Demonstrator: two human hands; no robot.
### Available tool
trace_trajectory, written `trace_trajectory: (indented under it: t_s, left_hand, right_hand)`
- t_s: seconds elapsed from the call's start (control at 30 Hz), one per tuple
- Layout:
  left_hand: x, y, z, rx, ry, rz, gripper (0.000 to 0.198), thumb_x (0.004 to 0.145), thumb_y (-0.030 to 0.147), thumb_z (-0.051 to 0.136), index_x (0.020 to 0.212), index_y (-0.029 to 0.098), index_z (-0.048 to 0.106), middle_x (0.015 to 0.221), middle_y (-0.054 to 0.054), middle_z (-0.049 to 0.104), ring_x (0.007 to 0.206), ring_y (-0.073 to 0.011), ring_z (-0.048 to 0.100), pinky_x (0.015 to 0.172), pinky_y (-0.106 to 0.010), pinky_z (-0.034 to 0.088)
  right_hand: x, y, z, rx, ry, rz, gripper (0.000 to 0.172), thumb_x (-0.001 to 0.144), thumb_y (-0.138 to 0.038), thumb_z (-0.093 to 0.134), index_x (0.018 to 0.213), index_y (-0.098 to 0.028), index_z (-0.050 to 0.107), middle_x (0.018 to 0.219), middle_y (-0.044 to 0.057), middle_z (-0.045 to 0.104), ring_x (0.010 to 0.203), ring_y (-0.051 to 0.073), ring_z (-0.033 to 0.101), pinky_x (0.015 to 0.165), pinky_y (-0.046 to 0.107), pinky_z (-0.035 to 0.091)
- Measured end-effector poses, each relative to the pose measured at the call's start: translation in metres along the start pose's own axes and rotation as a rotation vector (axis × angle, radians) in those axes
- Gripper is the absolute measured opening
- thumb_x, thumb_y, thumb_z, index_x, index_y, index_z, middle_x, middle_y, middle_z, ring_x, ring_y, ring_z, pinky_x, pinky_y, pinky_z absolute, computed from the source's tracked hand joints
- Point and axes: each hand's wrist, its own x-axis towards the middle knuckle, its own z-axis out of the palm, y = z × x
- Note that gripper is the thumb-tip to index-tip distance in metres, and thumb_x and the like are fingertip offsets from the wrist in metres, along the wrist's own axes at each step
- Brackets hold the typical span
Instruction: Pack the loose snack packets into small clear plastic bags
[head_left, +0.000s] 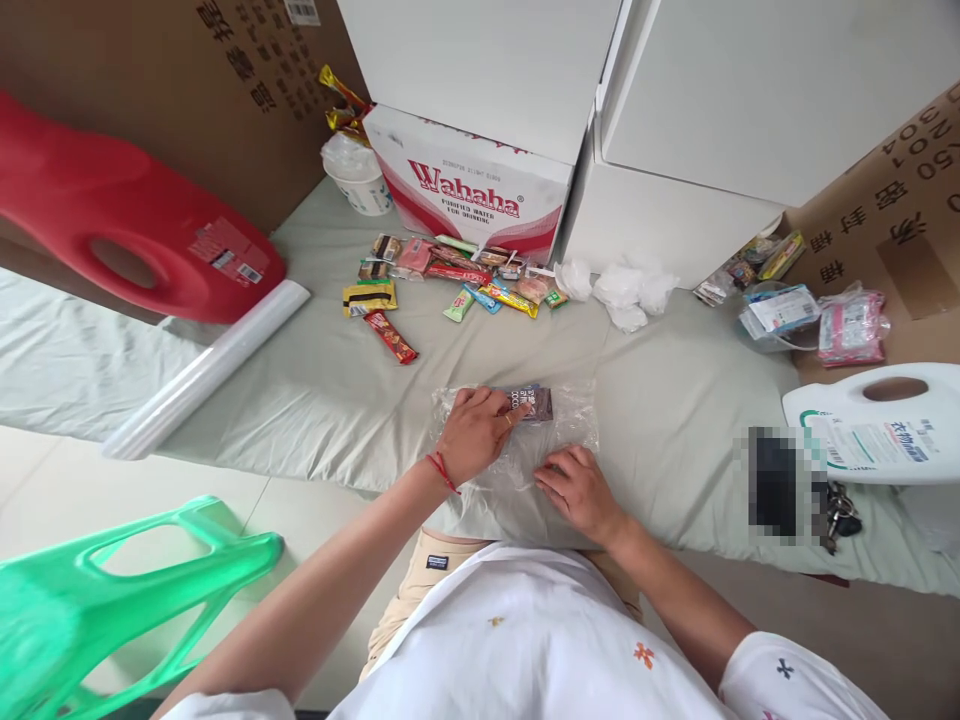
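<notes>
On the bed sheet in front of me lies a sheet of clear plastic film [579, 408], partly wrinkled. A small dark packet with white characters [538, 404] rests on it, with a bit of blue behind its upper edge. My left hand [476, 432] is closed over the packet's left side, thumb on its front; the covered part is hidden. To the right and nearer my body, my right hand [581, 492] has its fingers bent together at the near part of the film. Beyond both hands, a red snack packet [391, 337] lies apart from a row of small snacks [457, 270].
A Wahaha carton [472, 190] stands behind the snacks, beside crumpled clear plastic [634, 292]. At left are a plastic film roll [210, 370], a red jug [142, 220] and a green stool [142, 590]. A white detergent bottle [877, 425] and keys [841, 515] lie right.
</notes>
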Motion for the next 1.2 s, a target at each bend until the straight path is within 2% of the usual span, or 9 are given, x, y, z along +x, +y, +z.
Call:
trace_trajectory:
  t_s: [0.27,0.4,0.5,0.67,0.83,0.93,1.07,1.1,1.2]
  left_hand:
    - [0.005,-0.002,-0.002,-0.048,-0.057,-0.04,0.046,0.097,0.015,0.05,0.13,0.036,0.074,0.094,-0.008,0.066,0.091,-0.0256,0.055,0.08,-0.041,0.04]
    - [0.012,-0.004,-0.005,-0.055,-0.098,-0.032,0.046,0.094,0.013,0.051,0.126,0.035,0.076,0.092,-0.008,0.065,0.09,-0.0257,0.056,0.079,-0.04,0.041]
    - [0.017,-0.005,-0.009,-0.047,-0.132,-0.016,0.044,0.093,0.012,0.049,0.12,0.033,0.077,0.091,-0.008,0.066,0.089,-0.026,0.057,0.077,-0.039,0.042]
    - [0.022,-0.012,-0.015,-0.167,-0.177,-0.042,0.044,0.093,0.014,0.043,0.11,0.03,0.08,0.092,-0.008,0.069,0.09,-0.0263,0.062,0.08,-0.039,0.048]
    - [0.005,-0.034,-0.032,-0.671,-0.072,-0.24,0.042,0.102,0.032,0.042,0.127,0.022,0.074,0.108,-0.007,0.078,0.1,-0.0236,0.072,0.095,-0.037,0.055]
    - [-0.022,-0.04,-0.038,-0.813,0.037,-0.323,0.058,0.104,0.053,0.044,0.149,0.018,0.056,0.125,-0.012,0.075,0.114,-0.0249,0.07,0.106,-0.041,0.052]
    - [-0.052,-0.03,-0.03,-0.578,0.081,-0.16,0.107,0.08,0.07,0.076,0.164,0.02,0.032,0.146,-0.018,0.062,0.129,-0.0333,0.062,0.112,-0.049,0.047]
    - [-0.055,-0.027,-0.027,-0.495,0.108,-0.153,0.101,0.08,0.067,0.077,0.162,0.021,0.037,0.144,-0.018,0.063,0.127,-0.0337,0.062,0.11,-0.05,0.047]
    - [-0.049,-0.021,-0.024,-0.328,0.227,-0.179,0.04,0.096,0.052,0.063,0.125,0.026,0.072,0.119,-0.011,0.074,0.111,-0.0291,0.064,0.103,-0.05,0.047]
  right_hand:
    - [0.028,-0.004,-0.027,0.029,0.092,-0.045,0.023,0.1,-0.016,0.055,0.107,-0.027,0.074,0.108,0.01,0.07,0.102,0.026,0.056,0.091,0.043,0.048]
    - [0.065,0.007,-0.044,0.074,0.193,0.081,0.026,0.106,-0.022,0.044,0.108,-0.026,0.07,0.111,0.011,0.066,0.098,0.024,0.061,0.086,0.037,0.05]
    - [0.1,0.018,-0.037,0.12,0.215,0.227,0.027,0.108,-0.027,0.04,0.106,-0.025,0.067,0.112,0.01,0.065,0.093,0.02,0.063,0.077,0.031,0.048]
    - [0.134,0.025,-0.01,0.061,0.069,0.38,0.025,0.105,-0.027,0.043,0.101,-0.022,0.068,0.103,0.007,0.063,0.08,0.018,0.058,0.064,0.028,0.038]
    - [0.138,0.023,-0.002,-0.01,0.005,0.442,0.029,0.105,-0.026,0.04,0.105,-0.021,0.069,0.106,0.008,0.062,0.078,0.018,0.054,0.061,0.028,0.031]
    - [0.136,0.024,-0.003,-0.034,-0.038,0.472,0.029,0.105,-0.026,0.04,0.105,-0.021,0.068,0.104,0.008,0.063,0.078,0.018,0.053,0.062,0.029,0.03]
    - [0.133,0.024,-0.002,-0.053,-0.039,0.461,0.03,0.106,-0.026,0.038,0.106,-0.021,0.068,0.104,0.007,0.064,0.079,0.018,0.054,0.061,0.029,0.027]
    - [0.132,0.023,-0.002,-0.057,-0.037,0.458,0.031,0.106,-0.026,0.038,0.106,-0.021,0.068,0.104,0.007,0.064,0.079,0.018,0.054,0.061,0.029,0.026]
    - [0.132,0.022,-0.002,-0.072,-0.046,0.449,0.031,0.106,-0.027,0.037,0.106,-0.021,0.068,0.104,0.007,0.065,0.078,0.017,0.054,0.06,0.029,0.024]
